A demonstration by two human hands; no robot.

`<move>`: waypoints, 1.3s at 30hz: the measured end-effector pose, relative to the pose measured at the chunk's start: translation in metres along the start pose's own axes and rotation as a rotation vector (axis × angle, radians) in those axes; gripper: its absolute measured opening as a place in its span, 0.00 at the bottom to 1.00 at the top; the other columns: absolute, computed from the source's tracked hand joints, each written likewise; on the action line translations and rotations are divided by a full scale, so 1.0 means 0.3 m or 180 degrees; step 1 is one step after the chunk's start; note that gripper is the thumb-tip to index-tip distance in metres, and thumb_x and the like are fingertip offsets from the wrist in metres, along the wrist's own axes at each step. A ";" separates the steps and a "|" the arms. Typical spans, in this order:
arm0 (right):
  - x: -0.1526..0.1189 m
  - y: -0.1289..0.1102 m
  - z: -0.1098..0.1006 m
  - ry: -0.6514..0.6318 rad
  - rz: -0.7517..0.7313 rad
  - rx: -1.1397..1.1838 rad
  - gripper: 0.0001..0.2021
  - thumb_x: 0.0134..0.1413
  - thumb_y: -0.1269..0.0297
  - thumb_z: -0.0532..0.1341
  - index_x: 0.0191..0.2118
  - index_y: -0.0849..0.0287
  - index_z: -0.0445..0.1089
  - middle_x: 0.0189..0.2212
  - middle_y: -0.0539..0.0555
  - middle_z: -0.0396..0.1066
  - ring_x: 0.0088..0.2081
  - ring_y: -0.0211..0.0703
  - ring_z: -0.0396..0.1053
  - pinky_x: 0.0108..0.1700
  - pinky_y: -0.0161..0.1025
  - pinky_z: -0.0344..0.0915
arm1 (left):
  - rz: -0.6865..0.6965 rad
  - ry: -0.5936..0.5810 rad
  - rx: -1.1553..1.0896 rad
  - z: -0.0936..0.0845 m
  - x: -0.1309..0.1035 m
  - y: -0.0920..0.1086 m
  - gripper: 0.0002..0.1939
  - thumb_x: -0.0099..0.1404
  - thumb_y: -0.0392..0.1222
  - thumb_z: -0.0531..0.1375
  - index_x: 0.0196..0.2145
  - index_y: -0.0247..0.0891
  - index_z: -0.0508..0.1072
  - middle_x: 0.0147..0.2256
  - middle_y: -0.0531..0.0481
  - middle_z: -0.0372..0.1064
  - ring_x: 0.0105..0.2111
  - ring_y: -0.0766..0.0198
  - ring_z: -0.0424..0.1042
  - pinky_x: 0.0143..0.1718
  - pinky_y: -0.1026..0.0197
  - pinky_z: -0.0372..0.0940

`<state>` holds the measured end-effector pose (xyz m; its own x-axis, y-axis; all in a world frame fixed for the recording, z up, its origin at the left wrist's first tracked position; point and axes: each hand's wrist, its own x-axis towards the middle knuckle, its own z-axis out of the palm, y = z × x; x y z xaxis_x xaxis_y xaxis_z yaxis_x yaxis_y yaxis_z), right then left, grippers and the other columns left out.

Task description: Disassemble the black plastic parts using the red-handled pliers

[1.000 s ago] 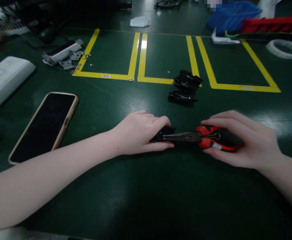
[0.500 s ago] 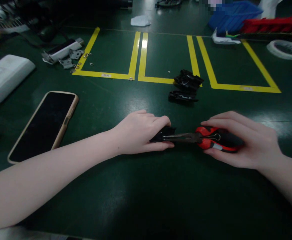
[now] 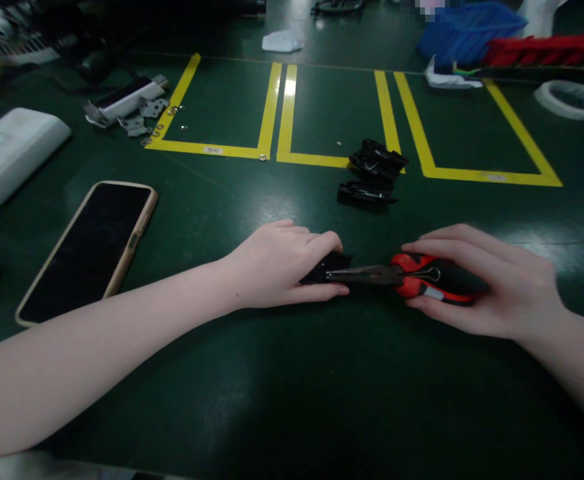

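Observation:
My left hand (image 3: 292, 263) is closed around a small black plastic part (image 3: 317, 272), mostly hidden under the fingers. My right hand (image 3: 502, 283) grips red-and-black handled needle-nose pliers (image 3: 407, 275) with a wire spring between the handles. The long metal jaws point left and reach to the black part at my left fingertips. Whether the jaws pinch the part or lie inside it, I cannot tell. Beyond my hands lie more glossy black plastic pieces (image 3: 372, 173), touching or near the yellow tape.
A phone (image 3: 87, 253) lies at left beside a white housing (image 3: 22, 153). Metal brackets (image 3: 137, 125) and small rings are further back. Yellow tape (image 3: 222, 152) marks boxes on the green table (image 3: 282, 387). A tape roll (image 3: 572, 100), blue bin (image 3: 472, 30) and red brush-like object (image 3: 552, 50) sit far right.
Almost nothing differs. Both hands, the pliers and the black part keep the same places, with only a slight shift of the whole view.

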<state>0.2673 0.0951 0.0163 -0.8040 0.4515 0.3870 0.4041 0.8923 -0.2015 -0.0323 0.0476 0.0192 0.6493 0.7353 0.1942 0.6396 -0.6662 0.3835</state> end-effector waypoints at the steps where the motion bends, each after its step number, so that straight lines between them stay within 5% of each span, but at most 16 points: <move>1: -0.001 0.006 0.001 0.0001 -0.0074 0.0023 0.20 0.61 0.53 0.64 0.56 0.53 0.69 0.43 0.59 0.75 0.38 0.51 0.76 0.34 0.47 0.73 | 0.0000 -0.0002 0.0008 0.000 0.000 0.000 0.20 0.73 0.55 0.62 0.48 0.33 0.72 0.33 0.51 0.76 0.30 0.62 0.74 0.35 0.61 0.61; 18: 0.000 0.029 -0.021 -0.0072 -0.0406 -0.0245 0.23 0.60 0.53 0.64 0.58 0.54 0.66 0.44 0.60 0.74 0.38 0.52 0.76 0.32 0.46 0.73 | 0.0027 -0.0017 0.0099 0.001 0.000 0.000 0.19 0.72 0.54 0.63 0.48 0.33 0.72 0.35 0.50 0.77 0.33 0.60 0.76 0.36 0.60 0.62; 25: -0.003 -0.002 -0.034 -0.0213 0.0177 -0.0235 0.20 0.64 0.52 0.59 0.59 0.46 0.65 0.46 0.59 0.74 0.42 0.56 0.76 0.39 0.53 0.75 | -0.0070 -0.0120 0.0078 -0.002 0.002 0.003 0.20 0.73 0.55 0.61 0.49 0.34 0.71 0.36 0.50 0.77 0.34 0.61 0.77 0.38 0.60 0.63; 30: -0.008 0.018 -0.020 -0.0218 -0.0043 -0.0175 0.23 0.62 0.51 0.62 0.61 0.45 0.64 0.45 0.57 0.74 0.39 0.54 0.76 0.33 0.50 0.75 | -0.0100 -0.0160 0.0076 -0.003 0.002 0.003 0.20 0.73 0.56 0.61 0.50 0.35 0.71 0.37 0.49 0.78 0.35 0.61 0.77 0.39 0.60 0.63; 39: 0.005 0.018 -0.005 -0.0087 -0.0254 -0.0100 0.20 0.63 0.52 0.62 0.54 0.58 0.67 0.42 0.60 0.72 0.37 0.47 0.75 0.33 0.43 0.73 | -0.0101 -0.0175 0.0022 -0.003 0.004 0.007 0.20 0.73 0.55 0.62 0.50 0.34 0.71 0.37 0.49 0.78 0.36 0.58 0.78 0.38 0.59 0.62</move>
<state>0.2688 0.1006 0.0171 -0.8457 0.3789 0.3758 0.3512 0.9254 -0.1425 -0.0307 0.0471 0.0210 0.6503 0.7481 0.1320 0.6629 -0.6437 0.3823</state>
